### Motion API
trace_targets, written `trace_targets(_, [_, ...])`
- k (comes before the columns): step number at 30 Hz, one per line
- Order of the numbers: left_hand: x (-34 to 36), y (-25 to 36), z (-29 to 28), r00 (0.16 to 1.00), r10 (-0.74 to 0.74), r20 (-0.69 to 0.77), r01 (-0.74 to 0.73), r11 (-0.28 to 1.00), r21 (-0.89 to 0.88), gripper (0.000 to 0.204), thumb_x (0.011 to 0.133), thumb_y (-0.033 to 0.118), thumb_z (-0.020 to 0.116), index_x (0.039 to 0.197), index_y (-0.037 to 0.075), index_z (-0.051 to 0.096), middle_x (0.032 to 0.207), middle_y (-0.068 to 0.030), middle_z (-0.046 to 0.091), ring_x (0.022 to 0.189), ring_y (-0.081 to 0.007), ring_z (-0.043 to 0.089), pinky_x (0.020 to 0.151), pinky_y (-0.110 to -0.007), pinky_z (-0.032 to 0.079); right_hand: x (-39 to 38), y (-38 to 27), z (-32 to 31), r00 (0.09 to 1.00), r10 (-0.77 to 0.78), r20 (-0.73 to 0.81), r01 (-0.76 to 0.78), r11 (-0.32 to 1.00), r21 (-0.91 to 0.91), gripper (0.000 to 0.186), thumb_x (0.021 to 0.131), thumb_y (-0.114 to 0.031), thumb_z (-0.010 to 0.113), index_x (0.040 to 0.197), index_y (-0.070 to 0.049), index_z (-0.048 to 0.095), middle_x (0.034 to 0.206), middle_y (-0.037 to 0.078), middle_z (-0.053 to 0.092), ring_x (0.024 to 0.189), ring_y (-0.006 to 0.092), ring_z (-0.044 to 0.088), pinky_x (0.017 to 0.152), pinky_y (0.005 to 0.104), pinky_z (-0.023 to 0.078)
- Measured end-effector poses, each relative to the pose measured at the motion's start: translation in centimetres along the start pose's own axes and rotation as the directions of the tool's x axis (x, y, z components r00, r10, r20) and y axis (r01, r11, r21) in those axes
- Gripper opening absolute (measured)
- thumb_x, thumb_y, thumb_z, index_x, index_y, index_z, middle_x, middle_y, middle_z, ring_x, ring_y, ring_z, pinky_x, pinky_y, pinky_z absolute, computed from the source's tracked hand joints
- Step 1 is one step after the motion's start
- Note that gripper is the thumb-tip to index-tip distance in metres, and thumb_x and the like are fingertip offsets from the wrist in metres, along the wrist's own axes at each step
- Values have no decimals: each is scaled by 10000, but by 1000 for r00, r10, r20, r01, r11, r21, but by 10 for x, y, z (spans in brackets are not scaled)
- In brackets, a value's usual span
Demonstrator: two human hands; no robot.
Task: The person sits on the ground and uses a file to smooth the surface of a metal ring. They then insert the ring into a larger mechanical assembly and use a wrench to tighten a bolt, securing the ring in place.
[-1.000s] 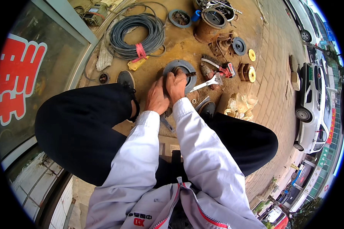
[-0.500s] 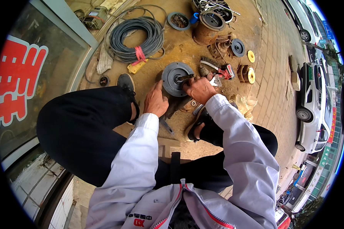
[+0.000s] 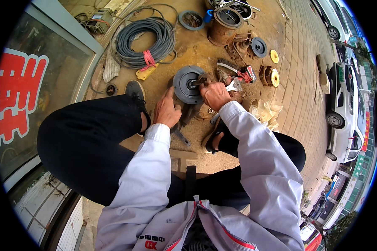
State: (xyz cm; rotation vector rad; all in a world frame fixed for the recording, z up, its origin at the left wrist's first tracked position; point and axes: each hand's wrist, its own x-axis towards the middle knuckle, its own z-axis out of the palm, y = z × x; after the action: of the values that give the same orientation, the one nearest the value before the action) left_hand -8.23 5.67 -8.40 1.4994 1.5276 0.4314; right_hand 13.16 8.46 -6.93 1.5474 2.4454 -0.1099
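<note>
A grey round metal flange point(image 3: 181, 90) with bolt holes sits between my feet, a shaft point(image 3: 192, 83) standing at its centre. My left hand point(image 3: 167, 110) is curled against the flange's left edge, index finger along the rim. My right hand point(image 3: 215, 95) is closed at the right side, its fingers pinching a brownish metal piece point(image 3: 203, 79) beside the shaft. The palm hides most of what it holds. Below the flange lie dark metal parts, partly covered, and a small ring point(image 3: 210, 111). An open-end wrench point(image 3: 231, 86) lies just right of my right hand.
A coil of grey hose or cable point(image 3: 144, 42) lies far left. Behind stand a rusty motor housing point(image 3: 222, 31) and a dish of small parts point(image 3: 191, 20). A red-handled tool point(image 3: 248, 74), copper winding with yellow ring point(image 3: 274, 78) and plastic bag point(image 3: 266, 111) lie right.
The view has shifted slightly. The brownish piece at the shaft has turned, its end now pointing further up and away. My left hand stays at the flange's edge.
</note>
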Motion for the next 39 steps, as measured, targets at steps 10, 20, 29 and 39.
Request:
trace_targets(10, [1,-2,2,999,-15,30,15,1000,-21,636,793,63,542,1421,19,454,1335,-263,561,1229,-438,535,1046,-438,427,-7,-52,15,876,337,345,-272,-246,930,191,851,-59,595,965,21,725,917,101,726,785,232,679,708,350,540])
trace_targets(20, [-7,6,-10,998,52,32,-48,992,-115,338,823,74,559,1132,-15,661,1088,-221,698,1064,-364,650,924,-403,495,-77,-18,-82,939,172,299,-250,-256,934,241,899,-69,572,1074,45,693,971,52,712,896,128,629,819,280,492])
trace_targets(29, [-54,46,8,883,237,404,-179,968,-177,741,762,-64,656,1450,-15,386,1315,-186,590,1180,-280,602,984,-385,469,-129,-39,-68,950,219,223,-278,262,924,173,873,-77,579,974,29,672,759,153,659,719,212,632,690,360,497])
trace_targets(39, [-32,24,5,862,209,462,-97,962,-254,360,792,27,742,1128,-60,646,1000,-91,680,958,-158,630,808,-293,503,-119,-48,-69,935,230,271,-340,353,872,308,822,-208,735,1013,31,695,875,238,695,879,342,696,785,390,537])
